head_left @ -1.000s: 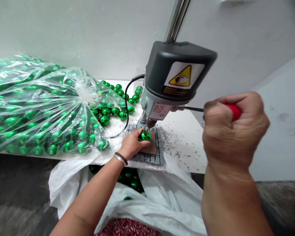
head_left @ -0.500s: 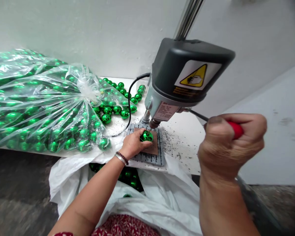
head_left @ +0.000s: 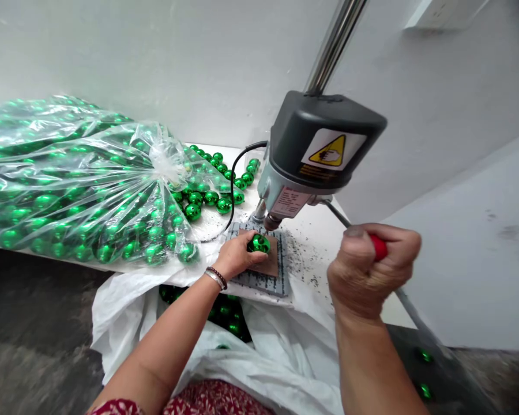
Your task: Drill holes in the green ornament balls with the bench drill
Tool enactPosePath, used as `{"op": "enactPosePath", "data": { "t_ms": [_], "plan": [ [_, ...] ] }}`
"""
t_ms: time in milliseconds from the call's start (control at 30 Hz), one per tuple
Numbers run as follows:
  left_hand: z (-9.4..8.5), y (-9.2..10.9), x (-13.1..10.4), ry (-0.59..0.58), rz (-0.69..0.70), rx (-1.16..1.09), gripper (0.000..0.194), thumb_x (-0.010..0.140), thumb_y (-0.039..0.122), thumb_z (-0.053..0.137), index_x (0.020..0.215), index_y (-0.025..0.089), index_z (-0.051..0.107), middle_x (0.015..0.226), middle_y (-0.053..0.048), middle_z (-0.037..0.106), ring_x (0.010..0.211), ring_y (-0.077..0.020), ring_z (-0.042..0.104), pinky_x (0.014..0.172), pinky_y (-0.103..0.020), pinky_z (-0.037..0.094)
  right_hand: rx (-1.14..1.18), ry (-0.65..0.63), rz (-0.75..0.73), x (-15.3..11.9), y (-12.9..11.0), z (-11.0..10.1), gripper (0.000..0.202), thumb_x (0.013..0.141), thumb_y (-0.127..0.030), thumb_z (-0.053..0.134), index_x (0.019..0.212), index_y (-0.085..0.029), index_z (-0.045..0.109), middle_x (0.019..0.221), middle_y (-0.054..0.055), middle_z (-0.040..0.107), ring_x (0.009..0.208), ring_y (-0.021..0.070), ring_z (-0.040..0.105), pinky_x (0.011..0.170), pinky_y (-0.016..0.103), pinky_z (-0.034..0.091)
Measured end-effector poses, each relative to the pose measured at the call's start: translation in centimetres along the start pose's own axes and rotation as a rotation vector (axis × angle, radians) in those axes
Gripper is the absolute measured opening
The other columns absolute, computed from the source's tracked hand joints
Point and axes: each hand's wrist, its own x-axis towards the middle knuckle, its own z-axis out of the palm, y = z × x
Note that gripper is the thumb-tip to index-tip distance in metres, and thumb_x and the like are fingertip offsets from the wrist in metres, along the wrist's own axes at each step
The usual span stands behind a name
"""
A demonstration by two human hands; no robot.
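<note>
A shiny green ball [head_left: 259, 244] is gripped between the thumb and fingers of my left hand [head_left: 236, 255], on a brown pad [head_left: 268, 266] over the grey base [head_left: 259, 283] of a drill press [head_left: 315, 153]. Right above the ball is the drill chuck [head_left: 271, 222]; whether the bit touches the ball I cannot tell. At the right, my right hand [head_left: 367, 265] is closed round the red knob [head_left: 378, 248] of the press lever [head_left: 337, 212]. A warning label is on the dark motor housing.
A knotted clear bag [head_left: 90, 190] full of green balls takes up the left of the white table [head_left: 311, 236]. Loose green balls [head_left: 211, 197] lie behind it, near a black cable [head_left: 232, 184]. Dark shavings surround the base. White cloth [head_left: 285, 346] hangs over the front, with more balls below.
My right hand has come down and left with the lever knob. The drill head sits lower and smaller in view, the view itself having shifted slightly. My left hand still holds the ball.
</note>
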Motion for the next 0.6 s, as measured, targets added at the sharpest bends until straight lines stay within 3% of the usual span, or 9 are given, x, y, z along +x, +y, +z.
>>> {"op": "enactPosePath", "data": {
  "t_ms": [400, 500, 600],
  "plan": [
    [0.2, -0.2, 0.1, 0.022, -0.005, -0.052, 0.055, 0.073, 0.040, 0.073, 0.126, 0.029, 0.064, 0.110, -0.003, 0.072, 0.099, -0.0241, 0.065, 0.086, -0.032, 0.050, 0.105, -0.024, -0.085, -3.0, 1.1, 0.1, 0.010, 0.085, -0.027, 0.051, 0.081, -0.018, 0.050, 0.069, -0.001, 0.055, 0.060, 0.0076, 0.050, 0.059, 0.022, 0.040],
    [0.2, 0.1, 0.2, 0.021, -0.037, -0.053, 0.055, 0.071, 0.040, 0.074, 0.124, 0.026, 0.064, 0.109, -0.004, 0.073, 0.097, -0.0235, 0.066, 0.086, -0.032, 0.049, 0.083, 0.005, -0.017, -1.3, 0.3, 0.3, 0.013, 0.083, -0.030, 0.050, 0.079, -0.017, 0.051, 0.069, -0.001, 0.055, 0.060, 0.0080, 0.049, 0.058, 0.022, 0.039],
    [0.2, 0.7, 0.0, 0.052, -0.049, -0.041, 0.047, 0.070, 0.040, 0.074, 0.114, 0.023, 0.068, 0.099, -0.003, 0.073, 0.090, -0.0221, 0.066, 0.081, -0.031, 0.049, 0.026, 0.002, 0.093, 2.7, -1.2, 0.7, 0.020, 0.080, -0.037, 0.051, 0.077, -0.017, 0.052, 0.066, -0.001, 0.052, 0.058, 0.0076, 0.044, 0.056, 0.023, 0.035]
  ]
}}
